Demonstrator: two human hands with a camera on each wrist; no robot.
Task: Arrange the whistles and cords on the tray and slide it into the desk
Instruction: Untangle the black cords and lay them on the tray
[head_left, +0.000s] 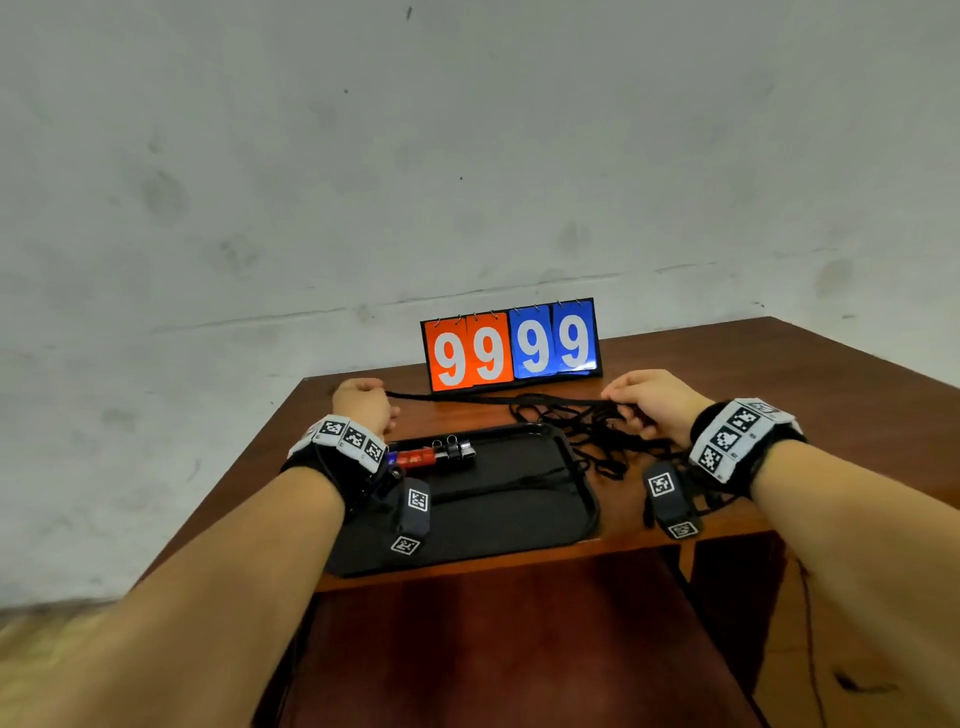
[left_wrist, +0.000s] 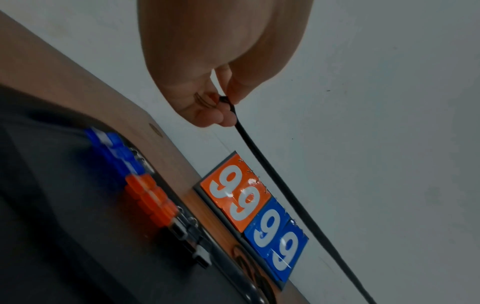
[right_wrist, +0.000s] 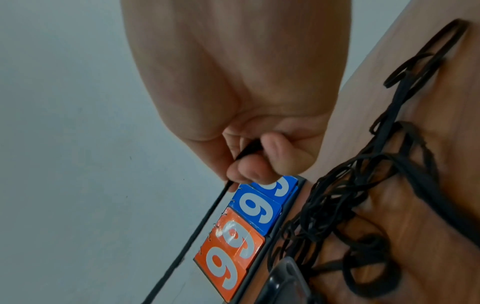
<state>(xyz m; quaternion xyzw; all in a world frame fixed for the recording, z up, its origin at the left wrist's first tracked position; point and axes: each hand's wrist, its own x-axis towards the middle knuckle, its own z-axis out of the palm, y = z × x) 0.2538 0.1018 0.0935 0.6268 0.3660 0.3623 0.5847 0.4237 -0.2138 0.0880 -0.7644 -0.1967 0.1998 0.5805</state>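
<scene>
Left hand (head_left: 363, 402) and right hand (head_left: 652, 402) each pinch one thin flat black cord (head_left: 493, 399) — stretched taut between them above the brown wooden worktop (head_left: 779, 374).

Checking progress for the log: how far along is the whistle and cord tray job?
Done: whistles lie in a row at the tray's far edge. In hand: left hand and right hand each pinch one cord, stretched between them. Left: the tangled cords lie on the desk beside the tray, which sits on top, not slid in.
</scene>
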